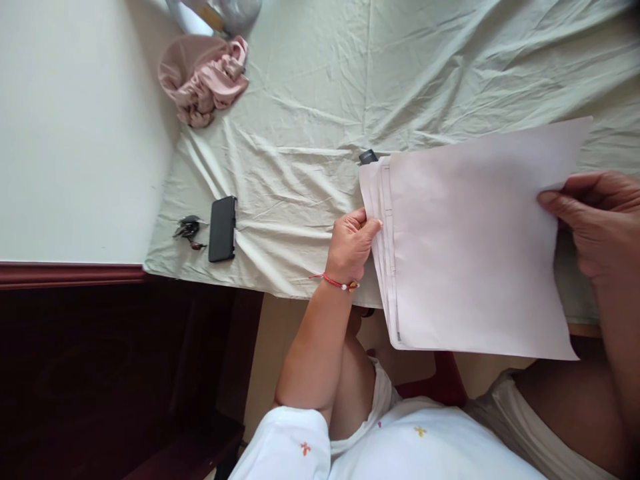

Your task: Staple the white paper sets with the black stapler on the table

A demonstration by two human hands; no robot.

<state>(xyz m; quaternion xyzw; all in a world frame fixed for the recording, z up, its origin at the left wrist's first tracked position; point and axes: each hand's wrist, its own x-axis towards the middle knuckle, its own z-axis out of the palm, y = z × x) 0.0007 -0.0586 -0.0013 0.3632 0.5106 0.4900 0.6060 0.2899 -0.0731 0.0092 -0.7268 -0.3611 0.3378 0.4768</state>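
Observation:
A stack of white paper sheets (475, 247) is held up over the near edge of the table. My left hand (351, 245) grips its left edge, thumb on top, where several sheets fan slightly apart and show thin printed lines. With thumb and fingers, my right hand (600, 213) pinches the right edge of the top sheet, whose visible face is blank and whose right side bends. How many sheets the right hand holds cannot be told. A small black object (369, 157) peeks out behind the stack's upper left corner; most of it is hidden.
A wrinkled pale green cloth (300, 133) covers the table. On its left lie a black phone-like object (222, 229) and a dark bundled cable (189, 229). Farther back are a pink crumpled cloth (205, 80) and a clear plastic bag (235, 15). A white wall (75, 133) borders the left side.

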